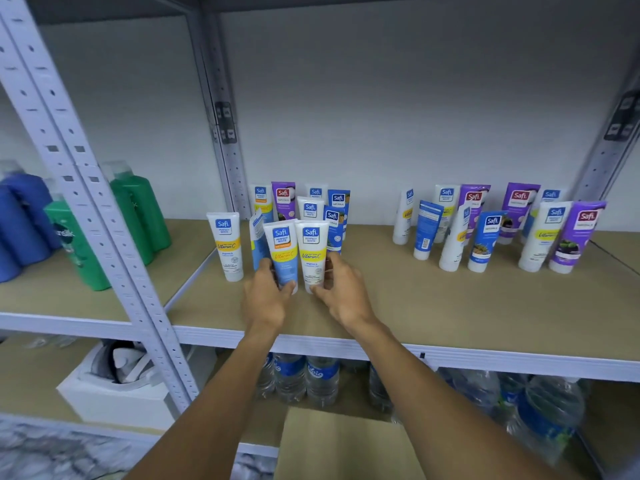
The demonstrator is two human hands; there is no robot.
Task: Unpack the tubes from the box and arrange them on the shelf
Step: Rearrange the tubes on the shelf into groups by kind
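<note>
So, judging by the shelf [433, 306], this job's well past halfway. One bunch of tubes [310, 208] already stands cap-down at the far left of the board, and a second bunch [486, 237] stands well apart on the right, some of them leaning a bit.

Two more are going in at the near edge of the left bunch. The left hand [265, 299] has its fingers curled round the low end of a blue-bodied tube [284, 261], and the right hand [343, 292] pinches a white tube [312, 259] near its cap. They're upright, side by side and touching, caps on or just about on the board. I'd say all that's left for these two is letting go and squaring them up.

The cardboard box [346, 448] sits near and below, under the arms. Only its flap or top shows, so I can't tell how many tubes are left inside.

Other stuff: water bottles [322, 379] on the lower shelf, and a white box [114, 400] at the lower left with something pale in it that I can't make out.
</note>
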